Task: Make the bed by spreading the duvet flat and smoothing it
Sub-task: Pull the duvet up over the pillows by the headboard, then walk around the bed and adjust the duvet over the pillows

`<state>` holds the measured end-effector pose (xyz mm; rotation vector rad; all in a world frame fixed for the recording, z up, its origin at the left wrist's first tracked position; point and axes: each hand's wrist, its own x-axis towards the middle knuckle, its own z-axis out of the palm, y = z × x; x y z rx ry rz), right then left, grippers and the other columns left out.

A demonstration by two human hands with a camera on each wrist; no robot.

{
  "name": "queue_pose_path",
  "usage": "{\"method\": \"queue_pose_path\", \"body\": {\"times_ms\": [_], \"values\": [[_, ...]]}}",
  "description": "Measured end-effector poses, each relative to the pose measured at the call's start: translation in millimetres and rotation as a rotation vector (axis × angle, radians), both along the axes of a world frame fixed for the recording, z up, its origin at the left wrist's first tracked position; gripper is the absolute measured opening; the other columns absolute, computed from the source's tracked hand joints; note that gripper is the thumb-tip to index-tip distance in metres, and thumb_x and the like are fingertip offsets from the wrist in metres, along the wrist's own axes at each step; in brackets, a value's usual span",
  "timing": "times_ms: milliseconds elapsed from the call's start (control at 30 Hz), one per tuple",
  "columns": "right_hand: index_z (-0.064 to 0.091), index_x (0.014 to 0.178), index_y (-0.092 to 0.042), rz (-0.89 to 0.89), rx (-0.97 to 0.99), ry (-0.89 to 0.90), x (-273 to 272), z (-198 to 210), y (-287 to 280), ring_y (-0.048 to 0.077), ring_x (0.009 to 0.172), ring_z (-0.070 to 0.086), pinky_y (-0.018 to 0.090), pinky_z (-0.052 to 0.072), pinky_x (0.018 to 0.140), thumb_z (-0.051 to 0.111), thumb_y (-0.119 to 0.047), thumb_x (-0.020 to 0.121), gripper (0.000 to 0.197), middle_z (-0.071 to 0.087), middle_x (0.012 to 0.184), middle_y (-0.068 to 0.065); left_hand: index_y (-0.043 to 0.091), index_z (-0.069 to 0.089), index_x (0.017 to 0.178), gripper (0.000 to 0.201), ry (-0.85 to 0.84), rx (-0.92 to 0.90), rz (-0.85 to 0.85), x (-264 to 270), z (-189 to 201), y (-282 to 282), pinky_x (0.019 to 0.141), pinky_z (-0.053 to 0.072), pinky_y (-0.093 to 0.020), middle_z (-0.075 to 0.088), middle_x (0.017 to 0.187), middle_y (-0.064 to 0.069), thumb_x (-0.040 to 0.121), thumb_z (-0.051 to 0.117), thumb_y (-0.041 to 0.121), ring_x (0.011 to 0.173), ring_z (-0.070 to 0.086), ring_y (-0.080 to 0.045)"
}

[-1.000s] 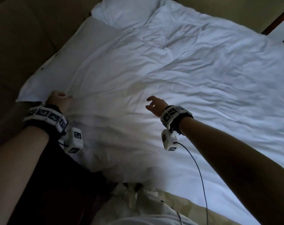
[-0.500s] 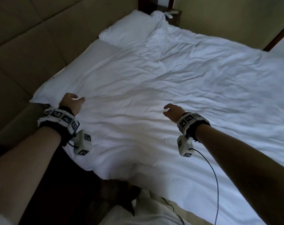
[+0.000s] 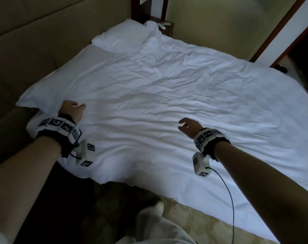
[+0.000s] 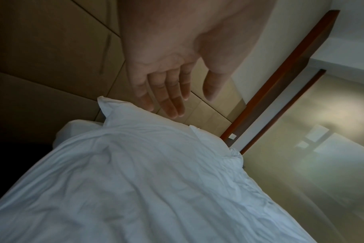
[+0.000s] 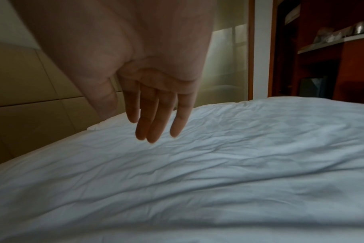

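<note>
A white, wrinkled duvet [image 3: 167, 95] lies spread over the bed, its near corner draped over the edge toward me. My left hand [image 3: 72, 110] hovers above the duvet's near-left part, fingers [image 4: 168, 98] straight and relaxed, holding nothing. My right hand [image 3: 188, 126] hangs just above the duvet's middle near the front edge, its fingers [image 5: 154, 120] extended downward and empty. The duvet [image 5: 218, 164] fills the lower part of the right wrist view and, as the duvet [image 4: 135, 180], the lower part of the left wrist view.
A white pillow [image 3: 121, 37] lies at the head, beside a padded beige headboard [image 3: 44, 41] on the left. A nightstand [image 3: 163, 26] with small items stands in the far corner. Wood-framed glass panels [image 3: 276, 32] line the far side. Patterned floor [image 3: 193, 217] lies below the bed's edge.
My left hand has let go of the duvet edge it gripped and opened. The duvet has settled flat. Both hands shifted slightly right and the view pulled back.
</note>
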<state>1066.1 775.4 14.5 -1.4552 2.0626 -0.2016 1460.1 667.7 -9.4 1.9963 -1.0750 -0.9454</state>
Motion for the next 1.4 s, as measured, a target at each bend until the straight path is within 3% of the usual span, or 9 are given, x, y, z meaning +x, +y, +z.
{"method": "queue_pose_path", "body": {"times_ms": [200,433,700,767,933,1000,1133,1233,1400], "values": [[0.052,0.127,-0.011,-0.094,-0.001,0.000,-43,4,43,0.028,0.117,0.053,0.028,0.039,0.094,0.053,-0.022,0.093,0.036,0.060,0.123,0.014,0.005,0.054,0.115,0.045,0.021,0.020,-0.063,-41,-6,19,0.097,0.048,-0.049,0.064,0.114,-0.023,0.082,0.062,0.034,0.107,0.061,-0.038],[0.053,0.124,-0.010,-0.209,0.026,-0.050,-132,-20,97,0.029,0.113,0.057,0.027,0.041,0.091,0.053,-0.020,0.092,0.034,0.064,0.118,0.015,0.009,0.055,0.111,0.045,0.002,0.034,-0.160,-138,-13,32,0.095,0.049,-0.051,0.064,0.113,-0.024,0.077,0.065,0.037,0.105,0.062,-0.039],[0.052,0.125,-0.010,-0.319,0.063,-0.127,-288,-46,178,0.029,0.113,0.056,0.027,0.040,0.087,0.052,-0.020,0.093,0.034,0.062,0.103,0.012,0.005,0.051,0.116,0.043,0.039,0.078,-0.320,-349,-15,87,0.096,0.049,-0.050,0.062,0.110,-0.022,0.084,0.064,0.030,0.100,0.061,-0.035],[0.053,0.125,-0.009,-0.378,0.083,-0.120,-331,-52,203,0.029,0.114,0.056,0.028,0.041,0.091,0.052,-0.019,0.093,0.034,0.065,0.108,0.015,0.000,0.049,0.119,0.044,0.088,0.092,-0.391,-409,-18,106,0.095,0.049,-0.050,0.060,0.106,-0.025,0.085,0.064,0.024,0.092,0.059,-0.032],[0.055,0.122,-0.007,-0.557,0.102,-0.107,-424,-67,257,0.030,0.114,0.057,0.030,0.042,0.093,0.055,-0.018,0.091,0.033,0.065,0.116,0.018,0.006,0.048,0.120,0.042,0.068,0.159,-0.602,-542,-18,143,0.089,0.051,-0.046,0.058,0.119,-0.023,0.087,0.061,0.028,0.103,0.060,-0.038],[0.057,0.119,-0.006,-0.648,0.092,-0.127,-450,-72,275,0.032,0.112,0.058,0.033,0.043,0.095,0.056,-0.017,0.090,0.031,0.065,0.114,0.019,0.008,0.048,0.119,0.041,0.076,0.162,-0.678,-589,-18,151,0.078,0.049,-0.040,0.058,0.119,-0.024,0.086,0.061,0.028,0.096,0.061,-0.035],[0.057,0.118,-0.007,-0.776,0.071,-0.143,-488,-79,296,0.029,0.105,0.061,0.035,0.046,0.096,0.055,-0.018,0.090,0.030,0.067,0.107,0.018,0.009,0.049,0.119,0.039,0.071,0.189,-0.864,-682,-19,170,0.084,0.048,-0.039,0.059,0.118,-0.019,0.087,0.059,0.029,0.103,0.061,-0.035],[0.058,0.118,-0.008,-0.854,0.030,-0.180,-505,-77,299,0.020,0.091,0.057,0.034,0.047,0.094,0.055,-0.019,0.090,0.031,0.061,0.092,0.008,0.013,0.048,0.118,0.036,0.086,0.222,-1.003,-741,-22,188,0.076,0.045,-0.031,0.058,0.120,-0.018,0.087,0.058,0.029,0.090,0.059,-0.030],[0.057,0.118,-0.010,-0.918,-0.019,-0.227,-530,-73,306,0.021,0.093,0.056,0.029,0.044,0.088,0.054,-0.020,0.091,0.030,0.060,0.092,0.004,0.011,0.046,0.124,0.040,0.041,0.296,-1.222,-807,-32,224,0.070,0.042,-0.027,0.059,0.104,-0.013,0.089,0.056,0.028,0.088,0.056,-0.025]]}}
